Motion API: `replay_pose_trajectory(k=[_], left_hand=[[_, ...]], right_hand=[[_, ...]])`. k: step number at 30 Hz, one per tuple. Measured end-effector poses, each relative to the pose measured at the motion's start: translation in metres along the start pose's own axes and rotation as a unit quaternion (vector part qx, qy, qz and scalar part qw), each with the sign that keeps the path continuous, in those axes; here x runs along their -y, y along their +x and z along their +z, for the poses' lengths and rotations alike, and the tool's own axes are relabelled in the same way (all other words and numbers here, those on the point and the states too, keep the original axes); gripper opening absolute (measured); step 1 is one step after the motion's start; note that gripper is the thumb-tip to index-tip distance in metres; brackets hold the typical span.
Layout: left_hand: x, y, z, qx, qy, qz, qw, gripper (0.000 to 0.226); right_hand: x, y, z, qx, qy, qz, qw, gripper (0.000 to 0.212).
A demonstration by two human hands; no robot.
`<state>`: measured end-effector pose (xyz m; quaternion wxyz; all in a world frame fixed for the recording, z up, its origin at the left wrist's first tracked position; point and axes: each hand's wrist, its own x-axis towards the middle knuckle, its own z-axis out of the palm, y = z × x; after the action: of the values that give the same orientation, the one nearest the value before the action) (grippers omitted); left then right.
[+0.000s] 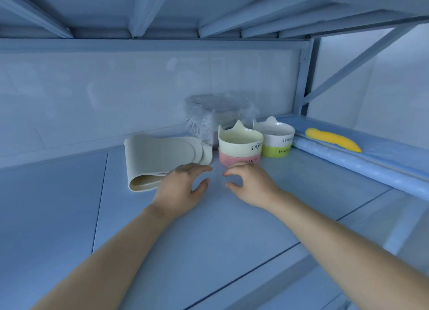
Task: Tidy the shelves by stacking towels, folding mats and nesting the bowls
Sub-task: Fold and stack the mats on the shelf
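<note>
A cream cat-ear bowl (240, 142) sits nested in a pink bowl (234, 158) at the middle of the shelf. Just right of them a white cat-ear bowl (274, 131) rests in a green bowl (276, 151). Folded beige mats (153, 157) lie to the left, their loop end facing me. My left hand (183, 189) hovers open beside the mats' near corner, holding nothing. My right hand (250, 182) is open just in front of the pink bowl, fingers curled and apart, with nothing in it.
A plastic-wrapped bundle (209, 117) stands behind the bowls against the back wall. A yellow banana-shaped object (332, 139) lies on a blue dotted cloth roll (348, 166) along the right side. The shelf board (209, 228) spreads toward me; another shelf hangs overhead.
</note>
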<state>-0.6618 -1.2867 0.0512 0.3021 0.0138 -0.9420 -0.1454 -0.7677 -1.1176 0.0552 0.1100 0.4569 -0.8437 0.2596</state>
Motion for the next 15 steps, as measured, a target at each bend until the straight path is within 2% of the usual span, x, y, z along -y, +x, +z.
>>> replay_pose_trajectory(k=[8,15], left_hand=[[-0.052,0.005,0.017,0.061,-0.019,0.003,0.998,0.029],[-0.152,0.026,0.062,0.082,-0.02,0.017,0.996,0.031]], right_hand=[[-0.037,-0.061,-0.044,-0.04,-0.003,0.03,0.999,0.026],[-0.094,-0.11,-0.106,-0.061,-0.001,0.033,0.998,0.025]])
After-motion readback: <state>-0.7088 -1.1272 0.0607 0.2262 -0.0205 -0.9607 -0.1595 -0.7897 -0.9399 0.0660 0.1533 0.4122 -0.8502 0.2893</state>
